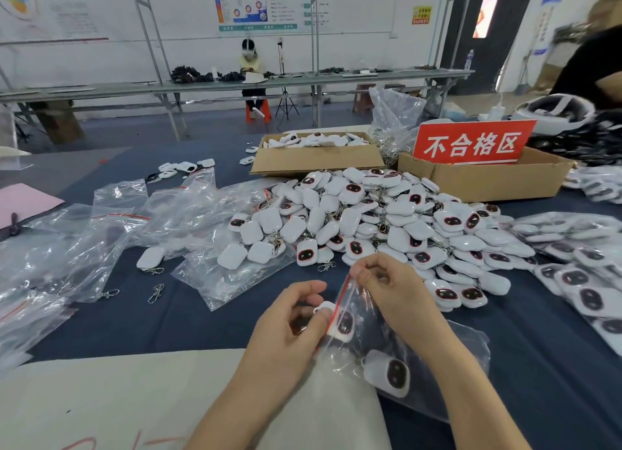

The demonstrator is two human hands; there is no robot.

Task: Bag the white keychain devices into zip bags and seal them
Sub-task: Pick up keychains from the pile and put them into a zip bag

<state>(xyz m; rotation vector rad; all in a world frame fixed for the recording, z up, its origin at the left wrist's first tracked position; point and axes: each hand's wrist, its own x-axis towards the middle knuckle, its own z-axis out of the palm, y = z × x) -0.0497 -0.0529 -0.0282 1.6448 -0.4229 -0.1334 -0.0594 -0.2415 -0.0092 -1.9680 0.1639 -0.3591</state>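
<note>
Loading step: left hand [289,318] pinches device [331,318] into zip bag [404,348] mouth, right hand [383,281] grips bag rim; next likely seal.

Bare blue cloth [151,325] lies open at nine o'clock of the left hand [289,321]. A heap of white devices [387,220] blocks twelve to two o'clock; loose zip bags [101,234] crowd ten, filled bags [579,271] three.

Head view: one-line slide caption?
Left hand slips a device into a zip bag pinched by the right hand, beside the pile.
</note>
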